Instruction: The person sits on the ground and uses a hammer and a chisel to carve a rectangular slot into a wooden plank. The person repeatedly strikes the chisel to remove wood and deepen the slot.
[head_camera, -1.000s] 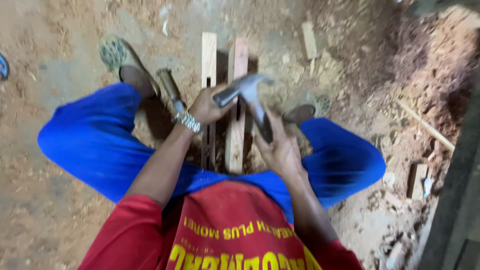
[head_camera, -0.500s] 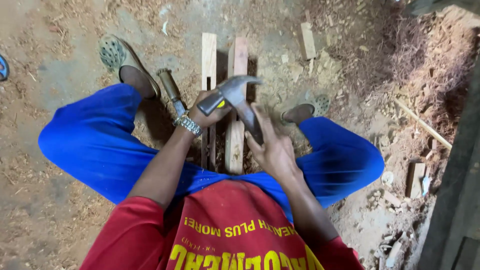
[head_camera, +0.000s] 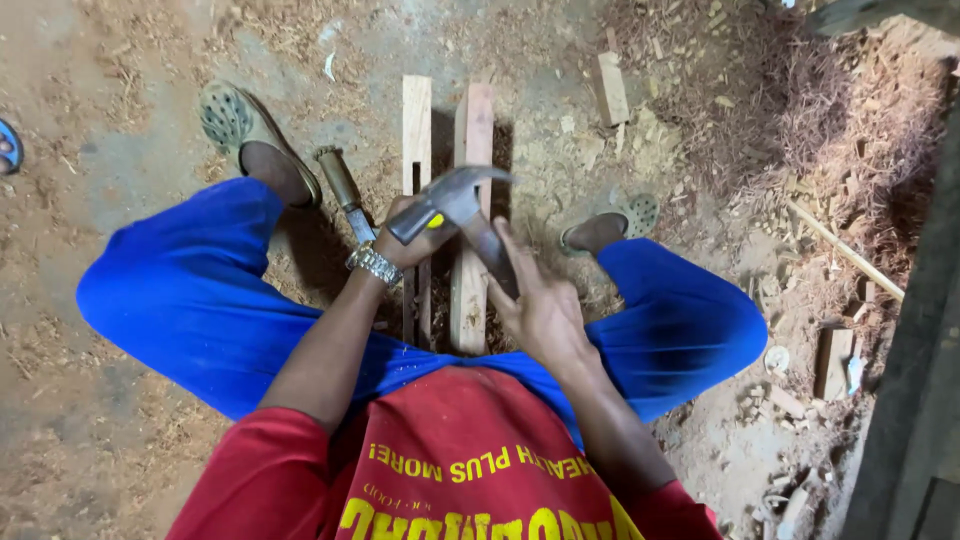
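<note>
The person sits on a bare dirt floor (head_camera: 120, 420) strewn with sawdust and wood chips, knees spread in blue trousers, a red shirt nearest the camera. Between the legs lie 2 wooden slats (head_camera: 470, 260) side by side, running away from the body.

The right hand (head_camera: 540, 305) is wrapped around the handle of a claw hammer (head_camera: 462, 205), fingers closed on the grip, the steel head raised above the slats. The left hand (head_camera: 412, 235), a metal watch (head_camera: 373, 263) at its wrist, is closed near the hammer's head — whether it pinches something small there I cannot tell. Just beside that wrist a chisel-like tool (head_camera: 345, 192) with a brown handle lies on the floor.

Compared with half a second ago, the hammer head sits a little higher and further forward; the hands have barely shifted.

Farther out, 2 sandalled feet rest either side of the slats. Beyond them lie a short wood offcut (head_camera: 610, 88) and, to the right, a heap of reddish shavings (head_camera: 820, 110) — with a thin stick (head_camera: 845, 250) at its edge. A dark timber post (head_camera: 915, 380) stands along the right side. No containers show.
</note>
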